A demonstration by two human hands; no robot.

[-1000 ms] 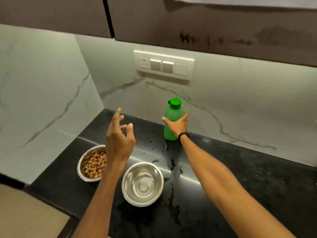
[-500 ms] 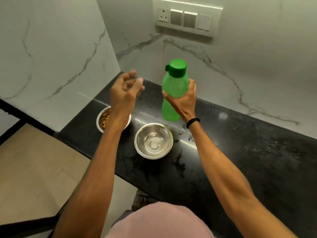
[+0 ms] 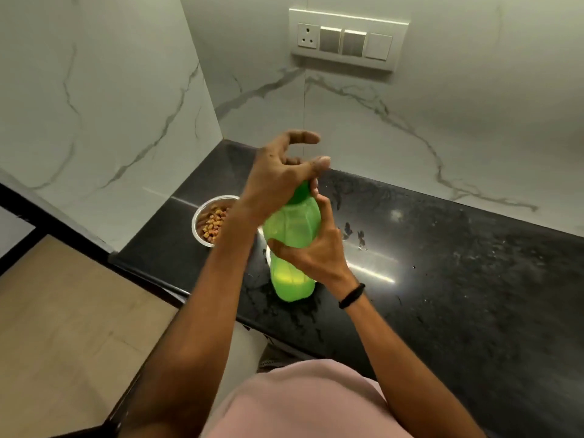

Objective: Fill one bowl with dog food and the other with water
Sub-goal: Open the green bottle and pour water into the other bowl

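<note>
My right hand (image 3: 316, 251) grips the middle of a green water bottle (image 3: 292, 227), held upright above the black counter (image 3: 458, 279). My left hand (image 3: 278, 175) is closed over the bottle's dark green cap (image 3: 301, 194), with the index finger sticking out. A steel bowl holding brown dog food (image 3: 210, 221) sits on the counter at the left, partly behind my left forearm. The second steel bowl is almost fully hidden behind the bottle and my hands; only a sliver of rim (image 3: 268, 252) shows.
White marble walls close the corner on the left and behind. A switch panel (image 3: 347, 39) is on the back wall. The counter is wet with scattered drops around the bowls. Its front edge (image 3: 177, 289) runs diagonally, with a tan floor below.
The bottle has come from the back of the counter, lifted toward me over the empty bowl. My left hand has moved from open in the air onto the cap.
</note>
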